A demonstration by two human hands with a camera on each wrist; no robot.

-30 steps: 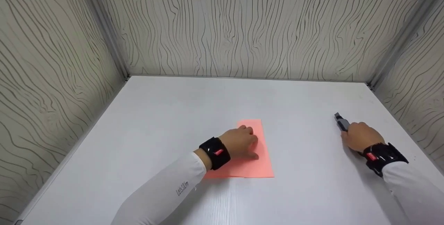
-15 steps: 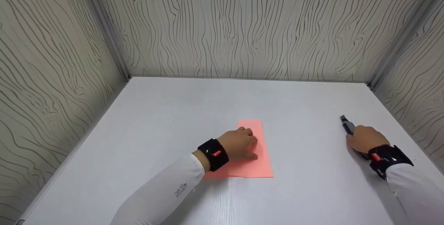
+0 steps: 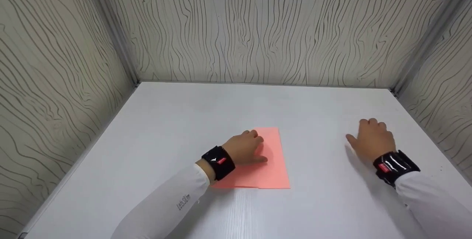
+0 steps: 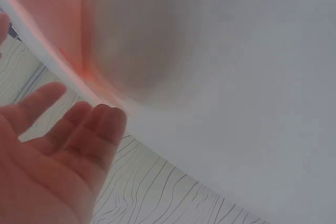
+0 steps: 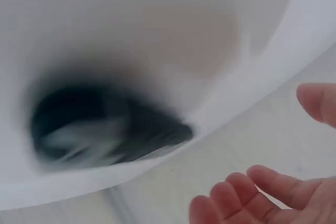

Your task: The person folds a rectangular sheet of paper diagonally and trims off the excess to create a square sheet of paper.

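A folded sheet of salmon-pink paper [image 3: 274,172] lies flat on the white table. Over its left half is my left hand [image 3: 243,149], thumb and fingers apart and loosely bent; whether the fingertips touch the paper is hard to tell. In the left wrist view, nothing sits in the palm of that left hand [image 4: 58,150]. Off to the right, my right hand [image 3: 374,141] spreads its fingers above the table. A dark utility knife [image 5: 110,124], blurred, lies on the table apart from the fingers in the right wrist view. The head view hides the knife beneath the hand.
The white table [image 3: 206,110] is enclosed by a back wall [image 3: 258,28] and side walls with a wood-grain pattern. Grey metal posts [image 3: 110,28] stand at the back corners.
My right hand has let go of the utility knife, spread its fingers and shifted slightly left. My left hand has slid a little left over the paper, its fingers loosening.
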